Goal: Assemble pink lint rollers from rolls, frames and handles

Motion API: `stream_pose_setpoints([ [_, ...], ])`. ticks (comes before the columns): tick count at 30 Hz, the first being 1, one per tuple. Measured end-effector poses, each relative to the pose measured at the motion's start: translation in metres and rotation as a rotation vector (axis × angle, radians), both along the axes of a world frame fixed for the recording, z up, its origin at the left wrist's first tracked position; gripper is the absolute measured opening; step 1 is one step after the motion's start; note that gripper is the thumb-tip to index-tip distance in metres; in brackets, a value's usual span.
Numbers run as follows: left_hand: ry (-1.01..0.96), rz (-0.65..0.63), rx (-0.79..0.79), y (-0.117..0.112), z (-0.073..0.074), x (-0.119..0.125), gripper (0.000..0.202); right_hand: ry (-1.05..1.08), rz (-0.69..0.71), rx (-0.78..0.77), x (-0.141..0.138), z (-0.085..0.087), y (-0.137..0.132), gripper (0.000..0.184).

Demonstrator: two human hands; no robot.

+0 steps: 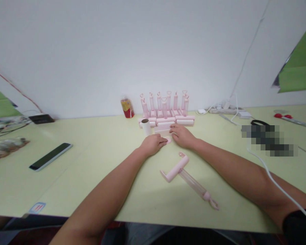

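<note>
My left hand (153, 144) lies low over the table, fingers closed together, their tips on a small round pink end piece (168, 140). The underside of that piece is hidden. Just beyond, my right hand (182, 135) has its bent fingers on the right end of a pink lint roller cover (162, 129). A white paper roll (146, 127) with a brown core stands upright beside the cover. Closer to me lies a pink lint roller frame (177, 168) with a clear pink handle (193, 183) and a loop at its end; neither hand touches it.
Several assembled pink lint rollers (165, 121) stand in rows by the wall, handles up. A red and yellow packet (127, 107) is left of them. A phone (51, 156) lies at the left. A power strip (225, 109) and a white cable (277, 185) are at the right.
</note>
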State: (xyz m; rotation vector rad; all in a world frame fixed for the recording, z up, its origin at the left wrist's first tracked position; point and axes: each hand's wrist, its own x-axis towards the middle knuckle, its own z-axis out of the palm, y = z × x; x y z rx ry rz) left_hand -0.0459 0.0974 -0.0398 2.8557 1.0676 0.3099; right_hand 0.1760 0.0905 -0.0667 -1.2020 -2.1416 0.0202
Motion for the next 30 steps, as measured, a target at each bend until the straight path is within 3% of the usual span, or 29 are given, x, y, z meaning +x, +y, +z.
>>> stream_pose_setpoints([
  [8,-0.069,0.015,-0.017,-0.005,0.007,0.001,0.036,0.072,-0.021,-0.049,-0.003,0.015,-0.012,0.027],
  [13,-0.106,0.046,-0.035,-0.039,0.029,0.011,0.046,0.096,-0.053,-0.146,0.002,0.027,-0.044,0.02],
  [16,-0.011,-0.008,-0.259,-0.074,0.042,0.021,0.051,0.119,-0.085,-0.208,0.007,0.026,-0.064,0.014],
  [19,0.008,-0.102,-0.44,-0.097,0.047,0.027,0.044,0.15,-0.122,-0.261,0.011,0.026,-0.08,0.018],
  [22,-0.068,-0.115,-0.554,-0.093,0.044,0.026,0.035,0.206,-0.148,-0.344,0.012,0.028,-0.095,0.026],
  [26,-0.312,0.062,-0.608,-0.066,0.033,0.018,0.038,0.218,-0.052,-0.492,0.011,0.029,-0.111,0.029],
  [30,-0.608,0.177,-0.706,-0.055,0.031,0.017,0.039,0.171,0.002,-0.405,0.009,0.026,-0.117,0.017],
])
